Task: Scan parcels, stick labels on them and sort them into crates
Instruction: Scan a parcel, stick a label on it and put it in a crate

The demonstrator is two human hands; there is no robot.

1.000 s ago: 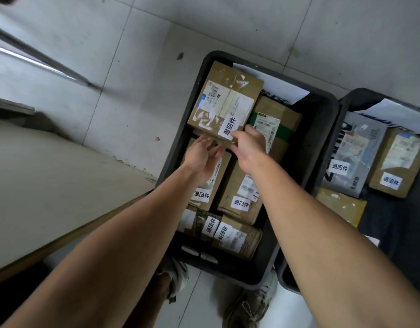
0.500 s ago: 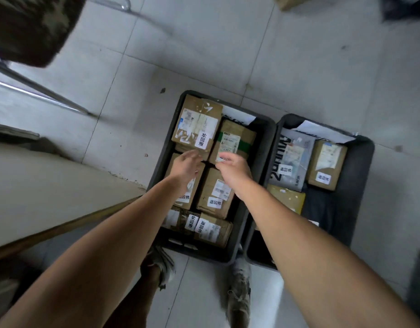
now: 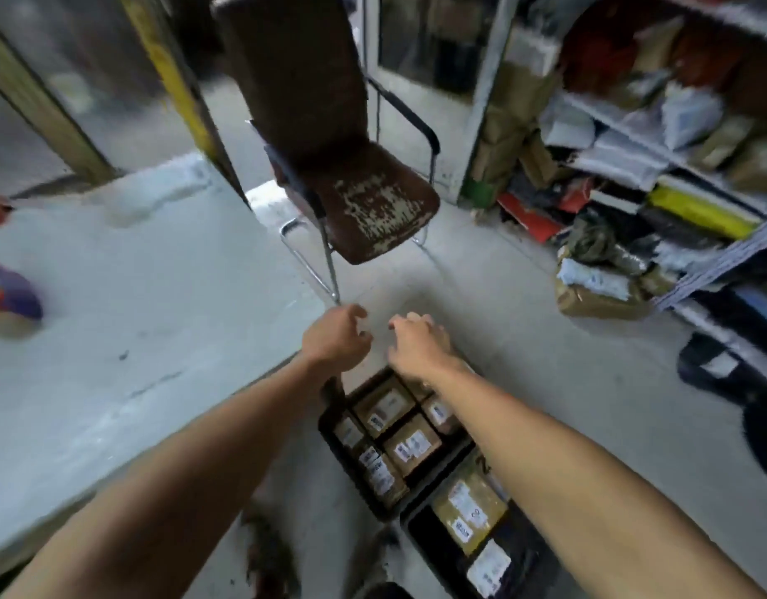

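Two black crates stand on the floor below me. The left crate [image 3: 329, 430] is packed with several brown cardboard parcels [image 3: 409, 443] bearing white labels. The right crate [image 3: 420, 538] holds a few labelled parcels [image 3: 468, 508]. My left hand [image 3: 336, 337] hovers above the crates with loosely curled fingers and holds nothing. My right hand [image 3: 416, 343] hangs beside it, fingers relaxed, also with nothing in it. Both hands are well above the parcels and touch none of them.
A pale table [image 3: 126, 322] fills the left, with a purple object [image 3: 10, 296] at its far edge. A worn brown chair [image 3: 355, 188] stands ahead. Shelves [image 3: 675, 166] crowded with parcels line the right, more packages [image 3: 597, 287] lying on the floor.
Both hands let go of the top parcel in the left crate and rose away from it. The view lifted from the crates to the room.
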